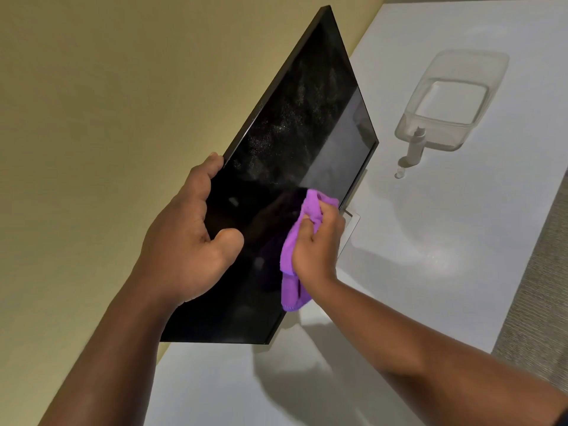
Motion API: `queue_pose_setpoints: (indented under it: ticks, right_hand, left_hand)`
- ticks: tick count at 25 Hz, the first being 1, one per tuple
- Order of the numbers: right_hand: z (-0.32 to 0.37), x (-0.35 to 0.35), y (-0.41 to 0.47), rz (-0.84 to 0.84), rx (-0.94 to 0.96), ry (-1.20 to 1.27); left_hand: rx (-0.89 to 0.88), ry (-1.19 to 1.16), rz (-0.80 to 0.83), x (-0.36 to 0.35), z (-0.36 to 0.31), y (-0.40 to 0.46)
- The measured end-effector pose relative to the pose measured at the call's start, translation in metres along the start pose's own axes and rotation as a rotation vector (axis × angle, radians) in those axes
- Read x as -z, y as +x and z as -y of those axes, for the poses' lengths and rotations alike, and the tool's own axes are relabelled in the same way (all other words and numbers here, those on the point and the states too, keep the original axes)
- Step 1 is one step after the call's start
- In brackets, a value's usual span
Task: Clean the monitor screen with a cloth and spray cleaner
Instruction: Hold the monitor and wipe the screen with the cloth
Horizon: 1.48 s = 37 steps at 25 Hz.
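Observation:
A black monitor [295, 124] stands on the white desk [430, 272], its screen off and speckled with spray mist across the upper half. My left hand [190, 241] grips the monitor's top edge, fingers behind it and thumb on the glass. My right hand [316, 244] holds a bunched purple cloth [292, 256] pressed against the lower part of the screen, near its bottom edge. A small spray bottle [415, 146] stands upright on the desk to the right, its clear cap [399, 173] lying beside it.
A clear plastic tub [455, 96] sits behind the spray bottle on the desk. The monitor's flat stand base [350, 222] shows below the screen. A yellow wall [92, 118] is behind the monitor. Grey carpet [541, 287] runs along the desk's right edge.

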State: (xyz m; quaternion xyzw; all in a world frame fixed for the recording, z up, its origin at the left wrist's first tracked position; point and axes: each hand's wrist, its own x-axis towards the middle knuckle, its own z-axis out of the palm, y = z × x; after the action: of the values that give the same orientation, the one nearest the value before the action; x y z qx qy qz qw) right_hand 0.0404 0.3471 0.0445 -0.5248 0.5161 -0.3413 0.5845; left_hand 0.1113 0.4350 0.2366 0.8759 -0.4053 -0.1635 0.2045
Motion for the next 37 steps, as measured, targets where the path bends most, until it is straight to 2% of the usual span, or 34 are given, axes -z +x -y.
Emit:
queue_pose_setpoints:
  ticks: [3,5,7,9,11,14,16,19,21,24,26,28,30,34,35,37]
  right_hand:
    - [0.029,-0.017,-0.005,0.01,0.323,0.112]
    - [0.023,-0.016,-0.014,0.072,0.413,0.121]
    - [0.009,-0.004,-0.009,0.084,0.311,0.106]
    - [0.007,0.0,0.004,0.007,0.159,0.077]
    - [0.023,-0.008,0.01,-0.037,0.232,0.101]
    - [0.028,-0.018,-0.013,0.1,0.435,0.141]
    - [0.012,-0.007,-0.019,0.15,0.414,0.126]
    - [0.017,-0.001,0.008,0.01,0.25,0.093]
    - [0.038,-0.011,0.013,-0.006,0.361,0.112]
    - [0.032,-0.015,-0.017,0.197,0.523,0.121]
    - [0.017,-0.002,-0.019,0.23,0.488,0.097]
    - [0.02,0.001,0.002,0.101,0.384,0.095]
    - [0.042,-0.006,0.015,0.037,0.397,0.106]
    - [0.035,-0.01,-0.017,0.272,0.575,0.105]
    - [0.027,-0.004,-0.02,0.285,0.563,0.101]
    - [0.023,0.001,-0.007,0.166,0.463,0.113]
  left_hand:
    - [-0.012,-0.014,0.001,0.001,0.002,0.002]
    - [-0.016,-0.005,0.003,0.001,0.003,0.002]
    - [-0.02,-0.01,0.003,0.001,0.003,0.002]
    - [-0.028,-0.023,0.005,0.001,0.002,0.001]
    - [-0.043,-0.024,0.013,0.001,0.002,0.003]
    - [-0.052,-0.028,0.02,0.003,0.002,0.003]
    - [-0.047,-0.045,0.025,0.004,0.002,0.002]
    - [-0.035,-0.064,0.035,0.003,0.002,0.003]
    - [-0.039,-0.069,0.038,0.003,0.004,0.005]
    - [-0.034,-0.095,0.039,0.005,0.007,0.006]
    - [-0.024,-0.106,0.05,0.006,0.008,0.006]
    - [-0.02,-0.121,0.061,0.005,0.007,0.006]
    - [-0.026,-0.135,0.059,0.004,0.008,0.007]
    - [-0.046,-0.155,0.047,0.004,0.009,0.007]
    - [-0.051,-0.156,0.05,0.005,0.01,0.006]
    - [-0.051,-0.154,0.056,0.005,0.009,0.006]
